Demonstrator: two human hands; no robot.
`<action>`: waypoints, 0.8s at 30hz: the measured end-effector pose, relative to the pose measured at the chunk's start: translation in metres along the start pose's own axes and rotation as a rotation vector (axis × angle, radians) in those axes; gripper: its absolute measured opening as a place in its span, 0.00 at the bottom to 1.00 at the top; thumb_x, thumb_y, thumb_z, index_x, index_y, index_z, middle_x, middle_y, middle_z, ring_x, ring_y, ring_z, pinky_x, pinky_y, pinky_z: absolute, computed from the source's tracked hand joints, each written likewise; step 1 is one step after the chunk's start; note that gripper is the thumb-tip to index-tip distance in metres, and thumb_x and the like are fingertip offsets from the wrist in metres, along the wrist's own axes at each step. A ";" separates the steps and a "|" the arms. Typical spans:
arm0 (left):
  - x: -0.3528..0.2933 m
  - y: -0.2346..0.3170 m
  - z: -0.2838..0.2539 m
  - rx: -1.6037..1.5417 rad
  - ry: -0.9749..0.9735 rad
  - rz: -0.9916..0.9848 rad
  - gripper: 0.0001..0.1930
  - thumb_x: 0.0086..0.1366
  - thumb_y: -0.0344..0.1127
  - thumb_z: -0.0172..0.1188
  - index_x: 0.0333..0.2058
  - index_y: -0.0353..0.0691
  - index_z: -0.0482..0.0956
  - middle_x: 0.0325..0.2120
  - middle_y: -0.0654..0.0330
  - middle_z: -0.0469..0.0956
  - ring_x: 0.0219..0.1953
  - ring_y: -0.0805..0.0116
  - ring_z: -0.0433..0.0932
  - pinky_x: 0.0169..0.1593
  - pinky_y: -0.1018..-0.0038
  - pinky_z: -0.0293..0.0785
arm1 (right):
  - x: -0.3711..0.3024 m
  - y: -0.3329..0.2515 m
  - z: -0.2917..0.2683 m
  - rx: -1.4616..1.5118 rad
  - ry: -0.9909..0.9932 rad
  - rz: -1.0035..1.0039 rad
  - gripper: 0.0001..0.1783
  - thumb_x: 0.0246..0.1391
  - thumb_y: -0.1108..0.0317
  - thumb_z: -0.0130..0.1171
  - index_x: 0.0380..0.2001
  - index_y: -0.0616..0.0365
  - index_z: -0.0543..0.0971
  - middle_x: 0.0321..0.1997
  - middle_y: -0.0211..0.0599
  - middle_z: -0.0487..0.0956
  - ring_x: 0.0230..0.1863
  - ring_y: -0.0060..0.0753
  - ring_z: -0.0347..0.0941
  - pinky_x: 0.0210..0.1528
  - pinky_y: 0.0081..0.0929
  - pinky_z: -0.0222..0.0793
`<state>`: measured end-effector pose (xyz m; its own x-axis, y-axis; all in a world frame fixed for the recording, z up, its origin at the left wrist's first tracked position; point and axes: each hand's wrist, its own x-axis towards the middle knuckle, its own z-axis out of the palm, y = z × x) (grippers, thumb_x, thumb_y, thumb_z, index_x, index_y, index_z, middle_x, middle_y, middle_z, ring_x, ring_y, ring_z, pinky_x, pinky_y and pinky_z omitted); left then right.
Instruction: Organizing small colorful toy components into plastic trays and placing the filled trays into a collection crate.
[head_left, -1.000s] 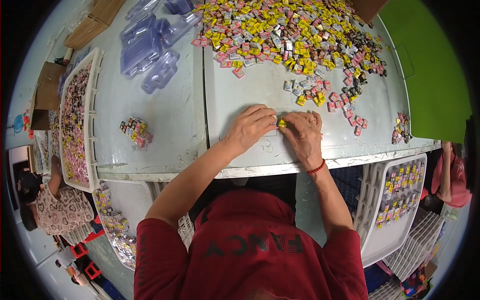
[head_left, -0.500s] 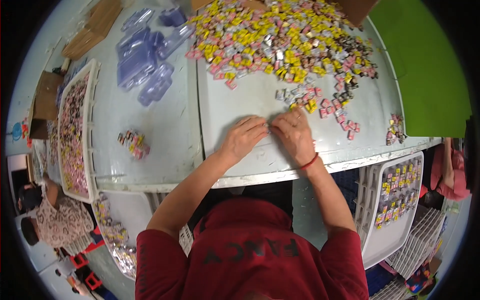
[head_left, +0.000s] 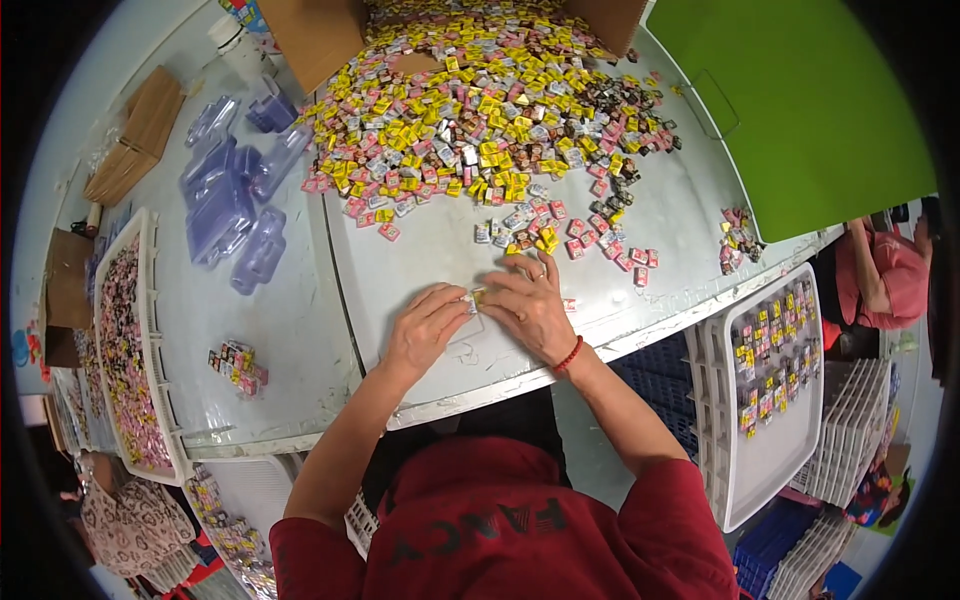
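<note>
My left hand (head_left: 425, 325) is closed, its fingertips pinching a small whitish block (head_left: 469, 304) just above the table. Facing it, my right hand (head_left: 532, 308) has thumb and forefinger together on a small yellow block (head_left: 480, 297). The two blocks meet or nearly meet; fingers cover most of both. A pink block (head_left: 569, 305) lies beside my right hand. Beyond my fingers, a loose group of white, yellow and pink blocks (head_left: 520, 215) trails off a large heap (head_left: 480, 130) of small yellow, pink, silver and dark blocks.
Clear bluish plastic trays (head_left: 220, 205) lie at the left. A bundle of blocks (head_left: 238, 366) sits near the left front edge, and a white crate (head_left: 163, 400) beyond it holds more. A green board (head_left: 800, 110) covers the right. Another person (head_left: 868, 270) is at the far right.
The view has shifted, so the table's contents appear farther left and lower. My hands stay close together; a yellow block now shows between the fingertips, and a pink one beside my right hand.
</note>
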<state>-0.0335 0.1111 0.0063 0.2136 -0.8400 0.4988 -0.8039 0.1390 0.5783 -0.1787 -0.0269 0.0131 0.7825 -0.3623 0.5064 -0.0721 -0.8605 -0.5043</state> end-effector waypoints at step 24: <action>0.009 0.009 -0.007 0.214 -0.303 0.136 0.21 0.52 0.38 0.67 0.44 0.38 0.75 0.52 0.58 0.70 0.56 0.56 0.66 0.56 0.63 0.65 | 0.022 0.127 -0.082 -0.864 -0.143 0.282 0.11 0.51 0.63 0.60 0.38 0.52 0.80 0.40 0.34 0.80 0.45 0.43 0.73 0.50 0.42 0.63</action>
<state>-0.0354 0.1080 0.0206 -0.0508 -0.9427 0.3297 -0.9179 0.1742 0.3565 -0.2208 -0.1732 0.0178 0.7305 -0.6010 0.3241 -0.6638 -0.7364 0.1308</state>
